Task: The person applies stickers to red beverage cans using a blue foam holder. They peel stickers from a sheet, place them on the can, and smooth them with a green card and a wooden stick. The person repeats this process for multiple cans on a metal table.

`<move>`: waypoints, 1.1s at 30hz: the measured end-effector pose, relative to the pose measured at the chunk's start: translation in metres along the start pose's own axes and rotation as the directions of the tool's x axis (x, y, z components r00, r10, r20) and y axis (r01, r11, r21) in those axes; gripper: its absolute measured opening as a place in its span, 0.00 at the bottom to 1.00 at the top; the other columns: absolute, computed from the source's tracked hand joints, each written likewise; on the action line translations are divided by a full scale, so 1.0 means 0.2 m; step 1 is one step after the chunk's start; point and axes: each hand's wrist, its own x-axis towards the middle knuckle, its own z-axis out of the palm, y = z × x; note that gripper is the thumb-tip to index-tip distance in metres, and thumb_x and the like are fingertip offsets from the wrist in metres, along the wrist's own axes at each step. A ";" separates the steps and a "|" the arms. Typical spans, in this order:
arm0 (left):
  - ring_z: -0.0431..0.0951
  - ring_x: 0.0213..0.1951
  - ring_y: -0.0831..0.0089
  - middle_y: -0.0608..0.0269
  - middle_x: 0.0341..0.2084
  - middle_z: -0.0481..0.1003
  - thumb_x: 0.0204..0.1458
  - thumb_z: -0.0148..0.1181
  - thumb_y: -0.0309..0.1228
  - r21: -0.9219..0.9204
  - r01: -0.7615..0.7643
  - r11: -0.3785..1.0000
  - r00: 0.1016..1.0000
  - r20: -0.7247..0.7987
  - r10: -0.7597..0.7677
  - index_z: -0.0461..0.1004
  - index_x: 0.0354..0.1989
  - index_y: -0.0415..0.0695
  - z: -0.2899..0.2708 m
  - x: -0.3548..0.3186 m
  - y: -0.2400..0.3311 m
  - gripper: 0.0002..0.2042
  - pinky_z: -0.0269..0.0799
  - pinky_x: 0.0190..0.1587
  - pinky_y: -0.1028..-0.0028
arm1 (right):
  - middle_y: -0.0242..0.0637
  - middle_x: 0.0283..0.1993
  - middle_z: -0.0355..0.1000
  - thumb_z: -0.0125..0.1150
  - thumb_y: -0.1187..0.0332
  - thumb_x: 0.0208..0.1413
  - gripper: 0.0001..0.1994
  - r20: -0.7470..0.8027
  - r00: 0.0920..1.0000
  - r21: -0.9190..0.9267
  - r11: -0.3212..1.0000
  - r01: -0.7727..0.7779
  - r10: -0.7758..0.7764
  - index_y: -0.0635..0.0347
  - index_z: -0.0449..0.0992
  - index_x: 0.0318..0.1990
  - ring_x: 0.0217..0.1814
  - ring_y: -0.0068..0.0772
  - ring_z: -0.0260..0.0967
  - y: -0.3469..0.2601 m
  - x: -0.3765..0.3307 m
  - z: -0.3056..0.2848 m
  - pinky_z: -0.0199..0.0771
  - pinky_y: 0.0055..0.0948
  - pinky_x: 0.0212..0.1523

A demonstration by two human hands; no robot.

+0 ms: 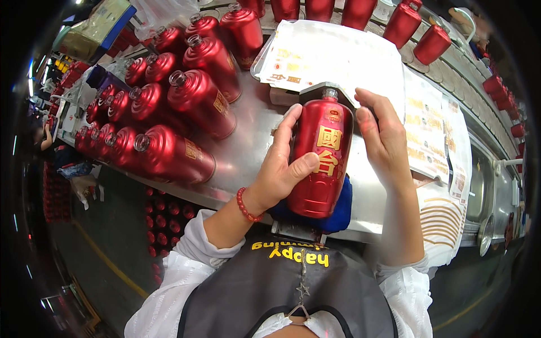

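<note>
A glossy red bottle (321,163) with gold characters on its front lies lengthwise on a blue pad (340,209) at the near edge of a steel table (248,152). My left hand (280,169) wraps around its left side, thumb across the lower body. My right hand (383,135) presses flat against its right side near the shoulder. The bottle's neck rests in a grey metal bracket (329,90).
Several red bottles (197,98) stand crowded on the table's left half. Sheets of gold and white labels (332,53) lie in a tray behind the bottle, with more label sheets (437,135) to the right. More red bottles (417,34) line a conveyor at the back.
</note>
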 end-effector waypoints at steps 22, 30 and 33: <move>0.58 0.69 0.61 0.44 0.66 0.58 0.61 0.61 0.42 0.034 0.006 0.999 0.998 -0.058 -0.004 0.48 0.72 0.31 -0.01 0.05 0.00 0.39 0.53 0.70 0.65 | 0.61 0.70 0.61 0.68 0.54 0.59 0.46 0.232 0.948 0.340 0.894 -0.291 0.220 0.77 0.50 0.73 0.73 0.44 0.59 0.01 -0.29 0.06 0.59 0.35 0.70; 0.73 0.53 0.75 0.54 0.56 0.69 0.64 0.58 0.35 0.161 0.092 0.983 0.995 -0.055 -0.084 0.56 0.67 0.36 -0.03 0.20 0.01 0.28 0.72 0.56 0.73 | 0.61 0.70 0.61 0.68 0.57 0.59 0.46 0.233 0.948 0.387 0.873 -0.296 0.218 0.77 0.48 0.73 0.73 0.43 0.59 -0.01 -0.28 0.08 0.59 0.34 0.70; 0.74 0.51 0.76 0.55 0.52 0.71 0.64 0.59 0.34 0.129 0.102 0.986 0.994 -0.059 -0.095 0.58 0.63 0.37 -0.02 0.24 0.03 0.25 0.73 0.53 0.74 | 0.61 0.69 0.62 0.69 0.57 0.58 0.46 0.224 0.949 0.392 0.870 -0.298 0.224 0.77 0.48 0.73 0.73 0.43 0.60 0.00 -0.29 0.08 0.60 0.34 0.70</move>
